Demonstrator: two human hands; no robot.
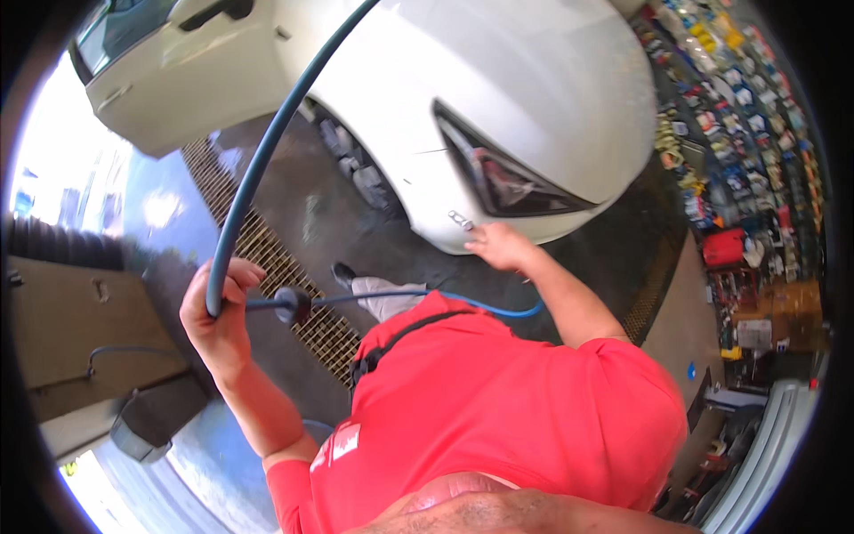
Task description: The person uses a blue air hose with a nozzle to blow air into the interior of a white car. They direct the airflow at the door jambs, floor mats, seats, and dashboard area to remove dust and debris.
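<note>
A thick blue hose [267, 151] comes down from the top of the view in a curve to my left hand [218, 307], whose fingers are wrapped round it. Beyond the hand a black ball-shaped stopper [292, 304] sits on the hose, and the hose runs on past my waist. My right hand [503, 247] is stretched out at the front corner of a white car [525, 71], just below the dark headlight [511, 178]. Its fingers are extended at the bodywork, beside a small silver ring-shaped detail [460, 219]; whether they touch it I cannot tell.
The car's door [191, 76] stands open at the upper left. A metal floor grating [302, 320] crosses the dark wet floor [365, 240]. Shelves crowded with small packages [738, 133] line the right side, with a red container [723, 247] among them. A beige cabinet [89, 311] stands at the left.
</note>
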